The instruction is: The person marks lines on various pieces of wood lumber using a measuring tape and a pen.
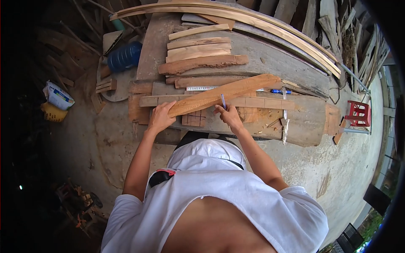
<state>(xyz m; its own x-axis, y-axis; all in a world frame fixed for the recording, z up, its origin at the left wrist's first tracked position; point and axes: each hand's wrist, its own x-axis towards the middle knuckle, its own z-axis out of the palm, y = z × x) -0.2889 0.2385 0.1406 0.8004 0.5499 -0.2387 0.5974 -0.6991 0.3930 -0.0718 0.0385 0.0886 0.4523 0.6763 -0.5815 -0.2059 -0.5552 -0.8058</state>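
A reddish-brown wooden board (pixel 242 87) lies at a slant over the bench, its right end farther from me. My left hand (pixel 161 117) is closed on the board's near left end. Just below the board's middle, my right hand (pixel 229 116) grips a slim pale-blue pen (pixel 223 100) that points up toward the board. Under the board runs a long wooden strip (pixel 270 103) with dark cross lines. A white ruler (pixel 200 88) with black numbers is partly covered by the board. Right of it rests a blue marker (pixel 280 91).
Several short wood pieces (pixel 198 54) lie across the bench (pixel 303 130). Long thin strips (pixel 270 24) arch along its far side. A blue water jug (pixel 125 57) stands at the left, a red stool (pixel 358 113) at the right. Wood shavings (pixel 265 114) are scattered near my right hand.
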